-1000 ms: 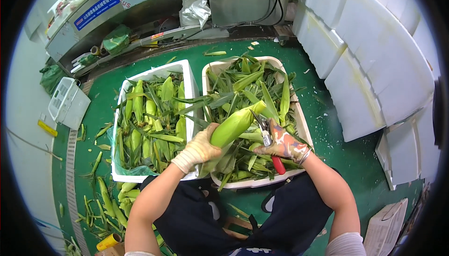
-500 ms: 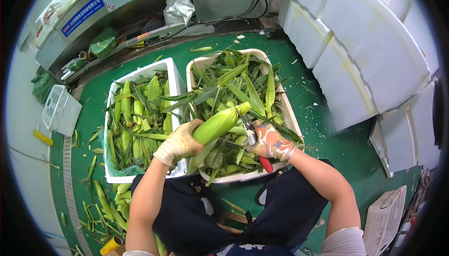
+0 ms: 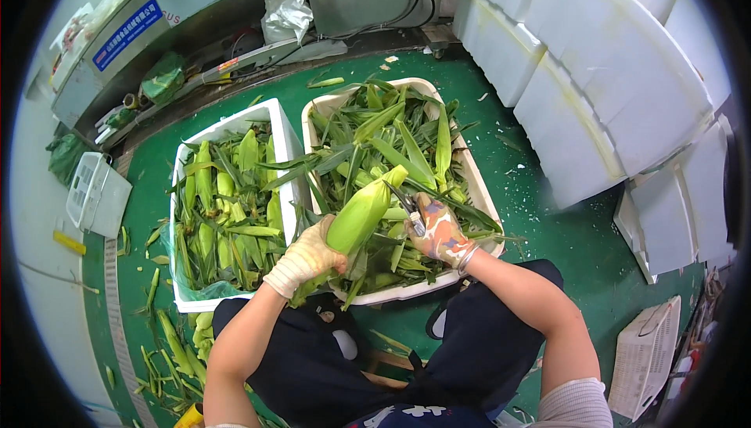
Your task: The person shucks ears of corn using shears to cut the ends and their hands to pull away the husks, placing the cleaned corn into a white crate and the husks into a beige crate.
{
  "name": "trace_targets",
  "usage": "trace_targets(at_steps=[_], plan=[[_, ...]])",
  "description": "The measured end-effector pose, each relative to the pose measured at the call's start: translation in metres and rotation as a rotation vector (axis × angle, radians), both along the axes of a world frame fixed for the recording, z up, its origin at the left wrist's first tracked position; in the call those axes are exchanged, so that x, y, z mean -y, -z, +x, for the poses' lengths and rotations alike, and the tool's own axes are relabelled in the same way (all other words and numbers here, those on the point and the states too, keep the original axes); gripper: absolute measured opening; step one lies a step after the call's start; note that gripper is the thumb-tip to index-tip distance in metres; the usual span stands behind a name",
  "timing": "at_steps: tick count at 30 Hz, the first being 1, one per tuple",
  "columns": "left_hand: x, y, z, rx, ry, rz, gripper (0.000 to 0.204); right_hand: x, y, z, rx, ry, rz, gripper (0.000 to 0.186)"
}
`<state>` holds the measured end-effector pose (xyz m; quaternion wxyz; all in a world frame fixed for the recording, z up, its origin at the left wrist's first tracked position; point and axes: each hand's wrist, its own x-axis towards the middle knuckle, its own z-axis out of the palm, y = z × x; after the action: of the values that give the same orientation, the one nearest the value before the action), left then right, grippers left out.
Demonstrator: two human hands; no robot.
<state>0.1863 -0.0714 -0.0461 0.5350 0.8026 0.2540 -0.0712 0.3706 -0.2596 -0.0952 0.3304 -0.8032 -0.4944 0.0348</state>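
A green ear of corn (image 3: 356, 213), still in its husk, is gripped at its lower part by my left hand (image 3: 307, 257) in a pale knit glove. It is tilted, upper end pointing away and to the right, over the near part of a beige tub (image 3: 483, 193). My right hand (image 3: 443, 232), in a camouflage-patterned glove, is closed around pruning shears (image 3: 415, 218). Their dark blades lie beside the ear's upper end; whether they touch it I cannot tell. Loose husks and leaves (image 3: 383, 127) fill the tub.
Left of the tub stands a white foam box (image 3: 288, 142) holding husked-in ears and leaves. More green ears (image 3: 178, 340) lie on the floor at left. White foam boxes (image 3: 575, 60) are stacked at right. A white basket (image 3: 643, 354) sits at lower right.
The ear in my left hand has turned more upright. The shears' red handle, visible before, is now hidden by my right hand. The whole view has shifted slightly.
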Motion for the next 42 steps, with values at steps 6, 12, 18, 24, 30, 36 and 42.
trace_targets(at_steps=[6, 12, 18, 24, 30, 36, 42], plan=[[-0.033, -0.017, -0.021, 0.043, 0.019, -0.181, 0.069, 0.011, -0.012, 0.026, -0.037, -0.011, -0.325, 0.032], [-0.034, -0.026, -0.011, 0.06, 0.156, 0.508, 0.056, -0.002, -0.045, 0.02, -0.206, 0.068, -0.166, 0.059], [-0.012, -0.027, 0.004, 0.217, 0.115, 0.553, 0.059, -0.034, -0.055, 0.0, -1.235, -0.052, 0.339, 0.051], [-0.048, -0.024, -0.006, 0.265, 0.024, -0.236, 0.071, -0.041, -0.065, 0.04, -0.463, 0.165, 0.315, 0.025], [-0.074, -0.029, -0.025, 0.118, 0.152, 0.186, 0.06, -0.045, -0.045, 0.097, -0.323, 0.318, 0.165, 0.048], [-0.031, -0.058, 0.01, 0.296, 0.409, 0.821, 0.051, -0.033, -0.077, -0.002, -0.272, -0.167, 0.068, 0.071], [-0.006, -0.068, 0.04, 0.996, -0.404, 0.989, 0.044, -0.019, -0.021, -0.027, -0.871, -0.103, 0.277, 0.056]])
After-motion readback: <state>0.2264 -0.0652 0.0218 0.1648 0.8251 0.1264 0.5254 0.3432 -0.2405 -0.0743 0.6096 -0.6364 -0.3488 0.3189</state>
